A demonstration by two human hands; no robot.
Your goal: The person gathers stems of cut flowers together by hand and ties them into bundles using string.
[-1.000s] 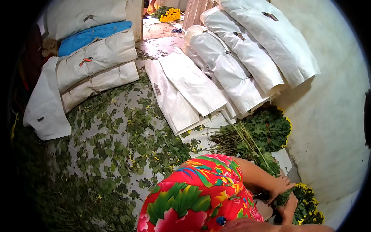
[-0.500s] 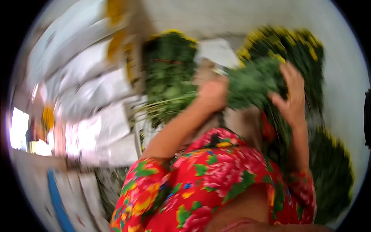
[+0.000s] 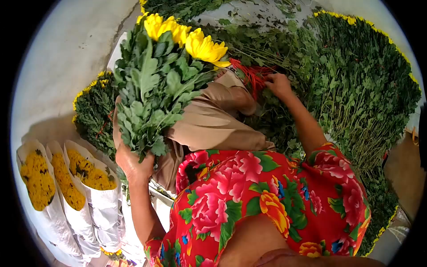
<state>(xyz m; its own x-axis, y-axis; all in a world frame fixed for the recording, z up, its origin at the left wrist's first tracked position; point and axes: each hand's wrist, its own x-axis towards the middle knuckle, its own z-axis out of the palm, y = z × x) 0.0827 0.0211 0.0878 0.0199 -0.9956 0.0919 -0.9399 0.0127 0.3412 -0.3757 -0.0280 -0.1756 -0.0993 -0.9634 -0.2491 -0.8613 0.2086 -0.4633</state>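
Observation:
My left hand (image 3: 134, 161) is wrapped round the lower stems of a bunch of yellow chrysanthemums (image 3: 153, 84). The leafy bunch points up and away, its large yellow heads at the far end. Over to the right, my right hand (image 3: 279, 85) reaches to a heap of thin red ties (image 3: 252, 76) lying beside my foot. Its fingers are pinched together at the right edge of the ties. How many ties are between the fingertips is too small to see.
Cut chrysanthemum stems (image 3: 338, 98) are piled along the right side, flower heads outward. White-wrapped bunches (image 3: 58, 218) of yellow flowers lie at lower left. Behind my left hand is another tied bunch (image 3: 95, 120). My bent leg (image 3: 213, 120) lies between the hands.
The view has turned and sharpened. The bunch, earlier lying across between both hands, is now raised upright in the left hand. My right hand, open before, has closed at the red ties.

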